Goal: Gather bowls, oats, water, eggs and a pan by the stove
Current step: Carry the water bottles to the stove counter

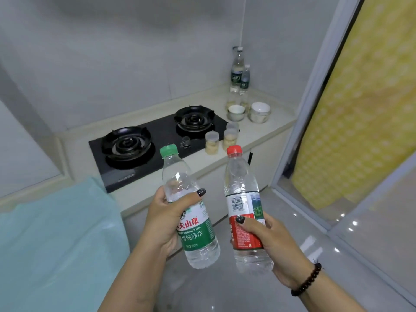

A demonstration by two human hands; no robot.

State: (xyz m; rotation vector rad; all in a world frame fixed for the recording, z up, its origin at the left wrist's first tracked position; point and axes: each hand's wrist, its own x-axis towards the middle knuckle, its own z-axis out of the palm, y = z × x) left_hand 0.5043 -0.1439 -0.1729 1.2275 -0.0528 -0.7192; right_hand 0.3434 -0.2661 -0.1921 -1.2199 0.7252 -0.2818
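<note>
A pale countertop [258,140] is seen from above, its front edge running from about 8 o'clock up to 3 o'clock, with glossy grey floor [225,284] open below it toward 6 o'clock. At 3 o'clock the way is bounded by a sliding door frame [315,91] backed by yellow patterned material. At 9 o'clock the lower left is filled by a light blue cloth-like surface [56,233].

A black two-burner gas stove [157,140] is set into the counter near the centre. Beside its right end, at about 1 o'clock, two white bowls [247,111] are placed just apart, and behind them two tall bottles [239,70] are stood in the corner (their contents cannot be made out). Nearer the counter's front edge, three small clear jars [222,138] are grouped close together, two of them seen to hold something pale and lumpy.

In the foreground, over the floor, two water bottles are held upright and slightly tilted, near but not touching. The green-capped bottle [191,212], green-labelled and filled with clear water, is gripped by the left hand [166,219], thumb wrapped across its front. The red-capped bottle [243,210], red-labelled and likewise full, is gripped around its lower half by the right hand [270,239]; a dark beaded bracelet [308,280] is worn on that wrist.
</note>
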